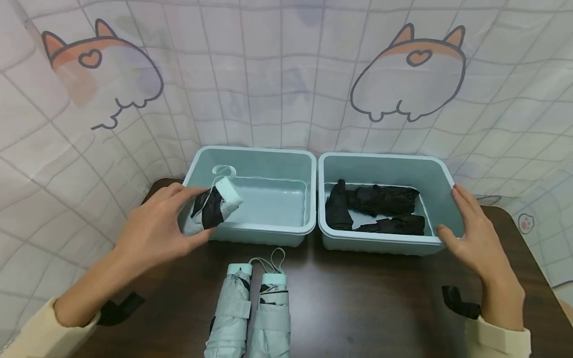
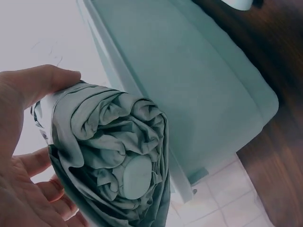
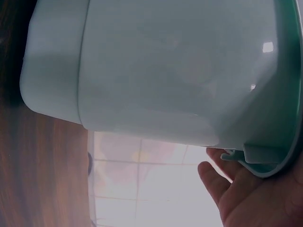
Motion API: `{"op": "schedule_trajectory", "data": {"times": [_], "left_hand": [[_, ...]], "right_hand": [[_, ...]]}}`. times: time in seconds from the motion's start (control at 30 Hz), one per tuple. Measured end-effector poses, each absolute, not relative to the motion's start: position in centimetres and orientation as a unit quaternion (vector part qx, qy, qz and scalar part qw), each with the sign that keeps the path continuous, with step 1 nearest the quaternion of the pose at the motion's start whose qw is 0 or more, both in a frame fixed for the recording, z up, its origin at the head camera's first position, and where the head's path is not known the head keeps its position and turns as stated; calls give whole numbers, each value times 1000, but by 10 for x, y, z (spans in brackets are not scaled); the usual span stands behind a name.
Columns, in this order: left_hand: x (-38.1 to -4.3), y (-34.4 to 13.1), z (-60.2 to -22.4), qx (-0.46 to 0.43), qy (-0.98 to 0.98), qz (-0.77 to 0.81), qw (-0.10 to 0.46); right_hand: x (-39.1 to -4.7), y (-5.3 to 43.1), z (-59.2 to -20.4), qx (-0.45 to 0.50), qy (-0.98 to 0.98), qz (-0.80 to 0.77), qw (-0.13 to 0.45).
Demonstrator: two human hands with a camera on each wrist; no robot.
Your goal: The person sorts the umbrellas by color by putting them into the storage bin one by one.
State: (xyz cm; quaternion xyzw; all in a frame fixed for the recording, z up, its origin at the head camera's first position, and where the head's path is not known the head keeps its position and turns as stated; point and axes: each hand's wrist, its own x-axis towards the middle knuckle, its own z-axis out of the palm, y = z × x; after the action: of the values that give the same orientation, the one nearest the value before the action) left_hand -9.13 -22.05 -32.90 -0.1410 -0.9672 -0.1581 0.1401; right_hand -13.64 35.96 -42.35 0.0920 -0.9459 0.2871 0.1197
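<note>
My left hand (image 1: 154, 226) grips a folded grey-and-black umbrella (image 1: 212, 209) by its sides, over the left end of the left light-blue bin (image 1: 264, 228). Its pale mint handle end and wrist cord point up and toward the bin's inside. The left wrist view shows the rolled fabric end of that umbrella (image 2: 104, 137) beside the bin's wall. With relaxed fingers, my right hand (image 1: 474, 238) touches the right rim of the other light-blue bin (image 1: 380, 243). Three black folded umbrellas (image 1: 382, 199) lie inside that bin.
Two more grey folded umbrellas (image 1: 230, 313) with mint handles lie side by side on the dark wooden table (image 1: 358, 303) in front of the bins. A white gridded cloth (image 1: 268, 74) with cartoon corgi prints hangs behind and around the table.
</note>
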Motion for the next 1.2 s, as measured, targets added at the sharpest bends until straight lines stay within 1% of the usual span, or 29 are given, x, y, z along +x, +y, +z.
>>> {"op": "schedule_trajectory", "data": {"times": [0.2, 0.4, 0.6, 0.77, 1.0, 1.2], "left_hand": [[-100, -218, -324, -166, -967, -141, 135], [-110, -217, -314, -172, -972, -122, 107], [-122, -212, -306, -191, -972, -99, 98], [-130, -209, -309, -206, -971, -93, 83], [-145, -208, -311, -235, -963, -92, 97], [-159, -209, -310, -264, -960, -52, 72]], "right_hand": [[-137, 358, -424, 92, -947, 284, 118], [-140, 358, -425, 95, -947, 282, 119], [-138, 359, -424, 89, -948, 280, 121], [-137, 362, -423, 82, -950, 279, 113], [-137, 362, -424, 83, -949, 283, 109], [-137, 361, -424, 88, -947, 285, 116]]}}
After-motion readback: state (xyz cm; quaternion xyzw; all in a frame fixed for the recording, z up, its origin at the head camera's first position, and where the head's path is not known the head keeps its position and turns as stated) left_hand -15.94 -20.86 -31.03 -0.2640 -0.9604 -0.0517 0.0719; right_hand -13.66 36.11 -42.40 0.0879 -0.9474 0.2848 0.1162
